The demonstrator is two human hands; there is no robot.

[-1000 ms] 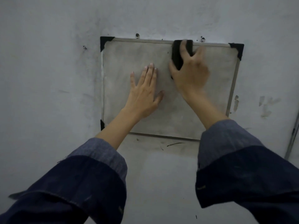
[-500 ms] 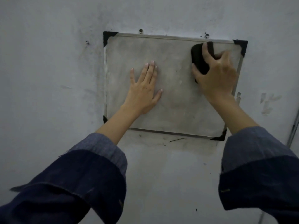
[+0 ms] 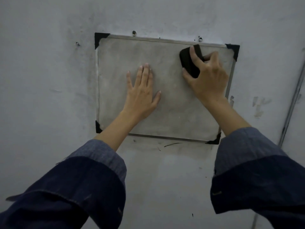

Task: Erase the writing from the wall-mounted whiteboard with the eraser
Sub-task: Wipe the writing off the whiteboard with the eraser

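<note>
Up near the two o'clock corner of the whiteboard (image 3: 165, 116), the right hand (image 3: 208, 80) has its fingers and thumb curled round the black eraser (image 3: 189, 63), pressing it flat to the surface. The eraser's long axis is tilted, running from about one o'clock down to seven, and it sticks out of the grip toward eleven o'clock. From there the board spreads away toward eight o'clock, grey and smudged, with no clear writing that I can make out. The left hand (image 3: 142, 95) lies flat with straight fingers near the middle, holding nothing, seemingly steadying the board. The right hand alone carries the tool, so I would guess the next stroke has to run leftward or downward across the unwiped grey.
</note>
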